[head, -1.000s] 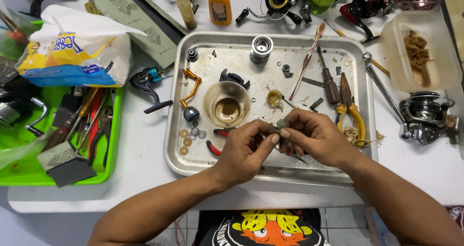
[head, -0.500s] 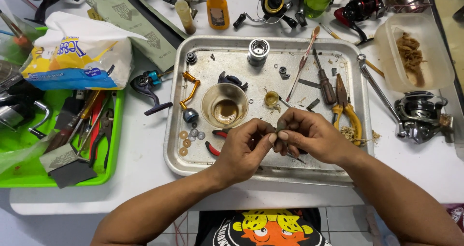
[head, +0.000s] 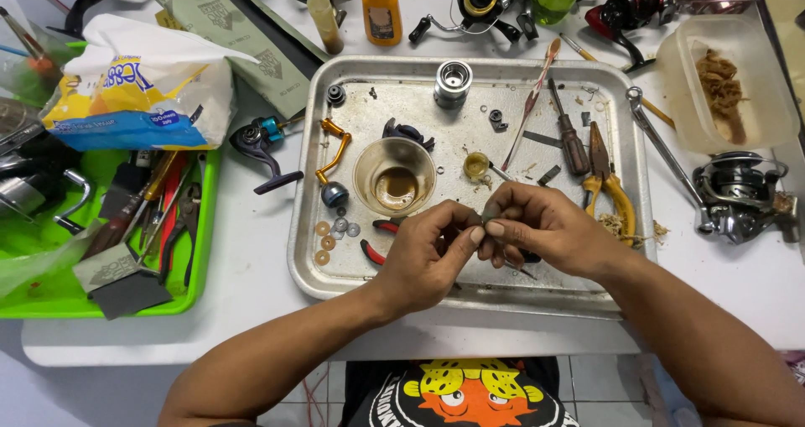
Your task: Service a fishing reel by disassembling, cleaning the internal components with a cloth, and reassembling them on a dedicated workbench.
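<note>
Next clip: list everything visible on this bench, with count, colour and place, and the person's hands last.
metal tray: 1, silver, centre of table
glass bowl: 1, clear with brown liquid, in tray
spool: 1, silver, tray top
screwdriver: 1, dark brown handle, tray right
pliers: 1, yellow handles, tray right
washers: several, tan and grey, tray lower left
crank handle: 1, orange with dark knob, tray left
green tray: 1, green, far left, holds tools
plastic bag: 1, white, yellow and blue, upper left
plastic tub: 1, clear, upper right
fishing reel: 1, grey, right of tray
orange bottle: 1, top edge
small part: 1, dark, pinched between both hands
left hand: 1, over tray
right hand: 1, over tray
</note>
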